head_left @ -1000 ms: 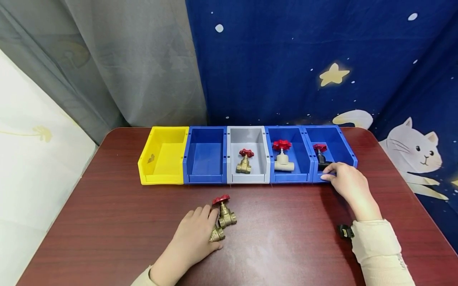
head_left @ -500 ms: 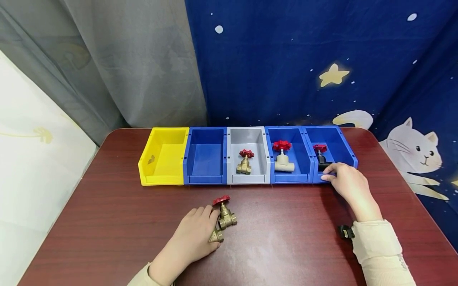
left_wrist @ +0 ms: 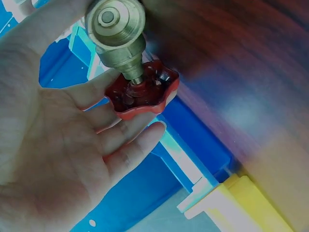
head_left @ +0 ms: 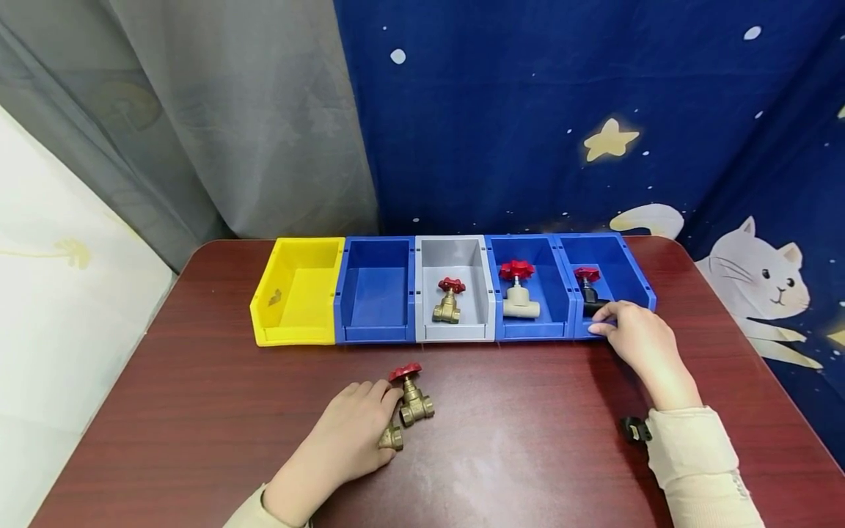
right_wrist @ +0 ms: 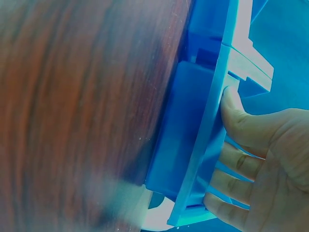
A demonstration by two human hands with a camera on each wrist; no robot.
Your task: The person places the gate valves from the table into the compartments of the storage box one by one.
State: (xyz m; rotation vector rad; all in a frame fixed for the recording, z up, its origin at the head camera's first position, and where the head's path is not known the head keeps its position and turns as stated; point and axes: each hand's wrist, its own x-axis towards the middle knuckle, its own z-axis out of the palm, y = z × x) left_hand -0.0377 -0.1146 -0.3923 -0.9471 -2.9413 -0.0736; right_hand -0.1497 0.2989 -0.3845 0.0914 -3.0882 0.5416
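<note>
In the head view my left hand [head_left: 350, 433] grips a brass gate valve [head_left: 392, 438], mostly hidden under the fingers. The left wrist view shows its brass body [left_wrist: 120, 53] and red handwheel [left_wrist: 142, 92] against the fingers. Another brass valve [head_left: 414, 405] with a red wheel lies on the table right beside these fingertips. My right hand [head_left: 637, 334] is at the front of the rightmost blue bin [head_left: 620, 257], thumb at the front lip, fingertips over the end of a black valve [head_left: 590, 295] with a red wheel. I cannot tell whether they pinch it.
The bins stand in a row: a yellow bin [head_left: 297, 334], a blue bin [head_left: 376, 334], a grey bin [head_left: 455, 334] with a brass valve [head_left: 447, 306], and another blue bin [head_left: 533, 332] with a beige valve [head_left: 520, 299]. Curtains hang behind the dark red table [head_left: 502, 455].
My left hand has shifted slightly left with the brass valve, drawing it a little away from the other brass valve. My right hand stays at the rightmost bin.
</note>
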